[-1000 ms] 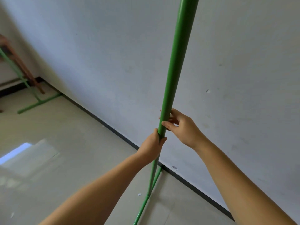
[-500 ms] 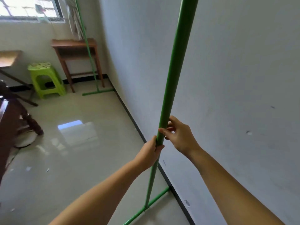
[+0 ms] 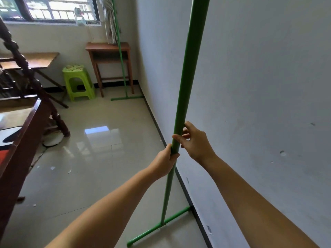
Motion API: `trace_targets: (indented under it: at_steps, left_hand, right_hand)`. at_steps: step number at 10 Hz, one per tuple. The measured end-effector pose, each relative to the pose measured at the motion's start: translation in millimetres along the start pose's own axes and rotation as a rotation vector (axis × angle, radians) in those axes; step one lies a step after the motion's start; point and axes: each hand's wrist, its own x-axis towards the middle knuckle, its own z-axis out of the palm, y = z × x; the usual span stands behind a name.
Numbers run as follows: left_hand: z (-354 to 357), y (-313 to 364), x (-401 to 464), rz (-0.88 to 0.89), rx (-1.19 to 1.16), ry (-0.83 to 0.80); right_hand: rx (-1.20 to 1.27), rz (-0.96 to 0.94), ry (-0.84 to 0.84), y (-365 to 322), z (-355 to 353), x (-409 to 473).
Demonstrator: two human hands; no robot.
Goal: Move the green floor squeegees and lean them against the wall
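Here we go: my left hand (image 3: pixel 165 162) is wrapped tight round the pole of the near green squeegee (image 3: pixel 180 111), and my right hand (image 3: pixel 195 142) sits just above it, thumb and fingertips pinching the pole more lightly, the other fingers loose. The squeegee stands almost upright just beside the wall (image 3: pixel 259 86), its crossbar head (image 3: pixel 159 227) flat on the floor (image 3: pixel 100 158) with the far end touching the dark skirting (image 3: pixel 195 208). I can't see the pole's top, so I can't tell whether it is against the wall. To finish this well, I'd say tip the top gently toward the wall, keep the head planted and a little out from the skirting so the lean holds, then ease the right grip off first and the left last, ready to catch a slide on that glossy tile. The second squeegee (image 3: pixel 120 51) is already leaning in the far corner beside the wooden side table (image 3: pixel 107 46) and the green stool (image 3: pixel 77 81). Against the frame from half a second back, my hands sit at much the same spot on the pole, the view has swung further up the room, and the head now lies closer to the skirting.
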Motion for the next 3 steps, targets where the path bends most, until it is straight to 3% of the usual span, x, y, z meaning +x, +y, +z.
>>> trace_targets:
  at_steps: [2, 3]
  left_hand:
    - [-9.8, 0.2, -1.9, 0.047, 0.040, -0.051]
    - [-20.7, -20.9, -31.7, 0.045, 0.015, 0.044]
  right_hand:
    - [-0.091, 0.026, -0.119, -11.9, -20.1, -6.7]
    - [0.026, -0.039, 0.021, -38.4, -75.3, -26.3]
